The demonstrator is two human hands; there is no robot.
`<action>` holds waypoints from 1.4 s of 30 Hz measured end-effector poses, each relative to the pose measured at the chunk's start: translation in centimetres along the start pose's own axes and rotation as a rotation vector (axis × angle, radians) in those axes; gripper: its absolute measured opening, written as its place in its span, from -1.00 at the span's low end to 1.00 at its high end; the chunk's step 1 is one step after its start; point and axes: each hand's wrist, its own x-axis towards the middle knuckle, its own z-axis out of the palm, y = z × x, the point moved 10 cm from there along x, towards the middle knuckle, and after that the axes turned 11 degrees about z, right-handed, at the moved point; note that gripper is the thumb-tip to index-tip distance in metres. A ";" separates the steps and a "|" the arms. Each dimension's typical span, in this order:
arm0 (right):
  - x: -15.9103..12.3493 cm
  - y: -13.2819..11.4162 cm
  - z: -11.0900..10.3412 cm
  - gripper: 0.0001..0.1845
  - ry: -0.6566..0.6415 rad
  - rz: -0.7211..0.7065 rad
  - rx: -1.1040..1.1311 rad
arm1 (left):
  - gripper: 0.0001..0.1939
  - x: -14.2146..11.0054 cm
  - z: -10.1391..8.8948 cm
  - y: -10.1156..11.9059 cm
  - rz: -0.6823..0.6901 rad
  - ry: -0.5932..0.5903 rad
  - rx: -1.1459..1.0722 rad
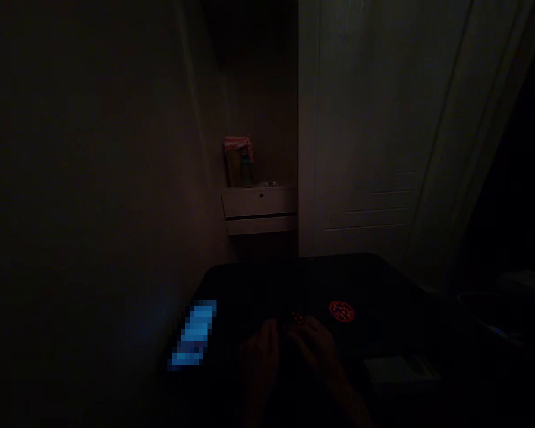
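The room is very dark and my hands show only faintly. Over the dark table (267, 285), my left hand (262, 346) has its fingers drawn together; anything between them is too dim to make out. Close on its right, my right hand (315, 345) has curled fingers that point in toward the left hand, and what they grip is hidden. Several small red bead-like dots (296, 317) show just beyond the right fingertips. Farther right lies a round dish-like thing (342, 311) with a red rim and red specks inside.
A lit screen (193, 336), blurred into blue blocks, lies at the table's left edge. A pale flat box (399, 370) is at the front right. Behind stand a white drawer unit (259, 205) holding a bottle (246, 172) and a bag with red stripes (238, 142), and a pale panel (370, 131).
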 end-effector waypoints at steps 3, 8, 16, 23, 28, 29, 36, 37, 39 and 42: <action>0.1 0.2 0.0 -0.76 -0.010 0.029 0.026 | -0.70 0.0 -0.1 -0.1 -0.010 -0.005 -0.016; 0.2 -0.1 -0.1 -0.77 -0.017 0.037 0.073 | -0.70 0.0 -0.4 0.0 0.007 0.020 -0.024; 0.0 0.6 0.0 -0.78 -0.011 0.054 0.072 | -0.71 0.1 -0.5 0.2 0.005 0.002 0.015; -0.1 0.6 0.0 -0.78 -0.015 0.050 0.059 | -0.72 0.0 -0.3 0.0 -0.001 0.018 -0.008; 0.0 0.4 0.1 -0.77 -0.022 0.031 0.027 | -0.72 0.1 -0.3 0.0 0.004 -0.005 -0.005; 0.0 0.3 0.1 -0.77 -0.024 0.026 0.024 | -0.72 0.1 -0.3 0.1 0.007 -0.005 -0.006; 0.1 0.0 0.0 -0.82 -0.024 0.026 0.022 | -0.71 0.1 -0.3 0.1 -0.001 0.010 -0.014; 0.1 0.0 0.0 -0.83 -0.022 0.030 0.020 | -0.71 0.1 -0.3 0.1 0.002 0.013 -0.018; 0.1 0.1 0.1 -0.84 -0.020 0.038 0.015 | -0.72 0.1 -0.4 0.1 0.005 0.021 -0.018; 0.1 0.4 0.2 -0.84 -0.022 0.049 0.005 | -0.74 0.1 -0.6 0.1 0.006 0.031 0.000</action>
